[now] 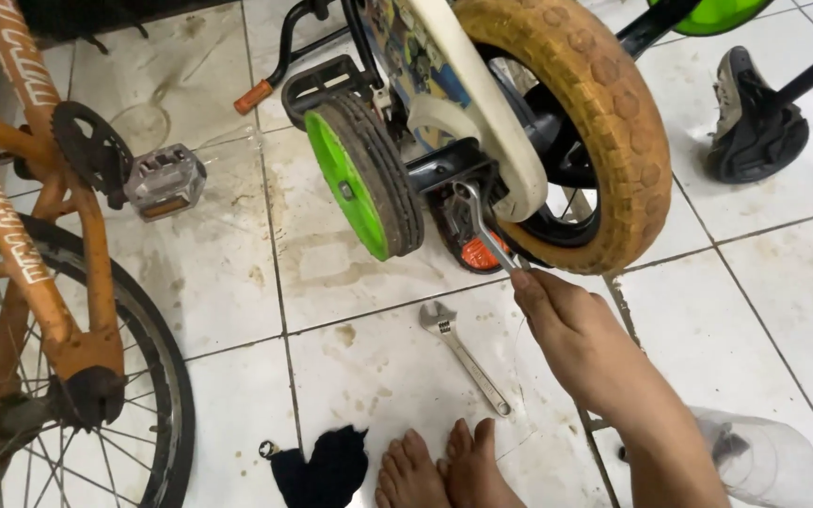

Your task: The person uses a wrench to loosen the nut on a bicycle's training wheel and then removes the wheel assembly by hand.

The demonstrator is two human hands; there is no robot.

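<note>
**Head view: one hand working a spanner at the rear wheel of a small bicycle**

Head view, looking down at a white tiled floor (783, 310) marked with stains. The right hand (571, 325) reaches up from the lower right, its fingers clenched around the lower end of a slim metal spanner (484, 226). The spanner's head sits at the axle area of a small bicycle, just beside the white frame arm (482, 103) and against the inner side of the rear wheel with its tan knobbly tyre (604, 103). A training wheel (364, 179) with a green hub and black tread stands immediately left of the spanner's head. An orange reflector (477, 254) shows just under the spanner's shaft. The left hand is out of view.

On the floor below the training wheel lies an adjustable wrench (463, 353), untouched and apart from the hand. The person's bare feet (444, 466) rest near its lower end, with a black cloth (326, 470) beside them. An orange bicycle (39, 282) stands at the left, its grey pedal (164, 181) pointing towards the small bicycle. A clear plastic container (764, 461) lies at the lower right, and a dark shoe (755, 122) at the upper right.
</note>
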